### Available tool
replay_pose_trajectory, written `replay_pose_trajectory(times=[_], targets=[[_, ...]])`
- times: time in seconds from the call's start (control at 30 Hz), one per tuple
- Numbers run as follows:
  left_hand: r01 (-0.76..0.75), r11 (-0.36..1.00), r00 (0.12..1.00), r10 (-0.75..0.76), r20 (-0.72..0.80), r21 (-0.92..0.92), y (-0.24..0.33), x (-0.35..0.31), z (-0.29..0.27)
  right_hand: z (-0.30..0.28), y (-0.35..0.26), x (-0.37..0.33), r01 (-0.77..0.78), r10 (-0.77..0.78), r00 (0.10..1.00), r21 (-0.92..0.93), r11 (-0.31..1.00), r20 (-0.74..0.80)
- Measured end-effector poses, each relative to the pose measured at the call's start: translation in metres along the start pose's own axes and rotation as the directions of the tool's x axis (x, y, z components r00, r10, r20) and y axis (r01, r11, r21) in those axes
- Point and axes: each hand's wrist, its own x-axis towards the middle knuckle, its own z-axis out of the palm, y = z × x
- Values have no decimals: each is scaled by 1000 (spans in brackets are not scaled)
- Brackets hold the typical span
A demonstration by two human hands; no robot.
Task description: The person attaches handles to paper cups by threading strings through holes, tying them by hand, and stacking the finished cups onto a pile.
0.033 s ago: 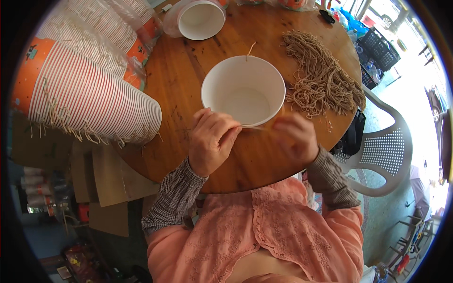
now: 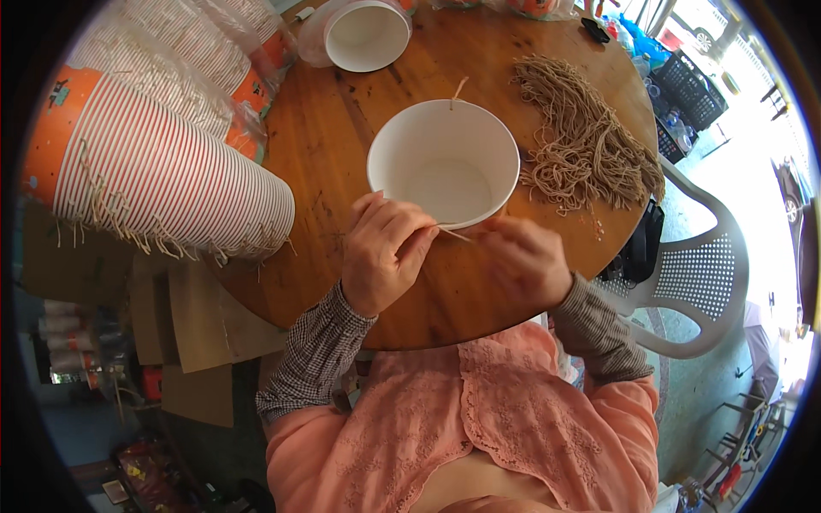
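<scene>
White bucket [image 2: 443, 162] sits on the desk [image 2: 445, 312]: its far string [image 2: 458, 88] looks fixed, while the near string [image 2: 457, 234], pinched at the rim by the left hand [image 2: 382, 255], seems unfinished (right hand [image 2: 528, 261] blurred, grip unclear).

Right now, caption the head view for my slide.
Left hand pinches cord at the near side of a white tub; right hand alongside, blurred.

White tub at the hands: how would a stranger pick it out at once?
On the round table, right of the tub stack, is a white tub, its near rim by the left hand. Its far rim has cord sticking up, while the tub beyond shows none.
</scene>
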Motion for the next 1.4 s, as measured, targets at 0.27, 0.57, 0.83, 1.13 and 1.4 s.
replay_pose_trajectory(times=[0.27,0.57,0.83,1.13,1.4], targets=[[-115,953,978,60,198,280,40,53,-2,43,-9,-6,66,-72,993,66,996,90],[391,893,885,-431,-174,-222,-13,97,-148,29,-15,4,133,-129,990,82,988,-56],[-1,850,687,-382,-618,-526,-39,122,-447,42,-20,21,166,-165,986,133,977,-19],[489,565,647,-746,-157,-665,-85,61,-459,39,-12,21,151,-149,988,126,980,-30],[186,942,515,148,-844,279,-41,139,-463,26,9,61,76,-55,989,148,986,-139]])
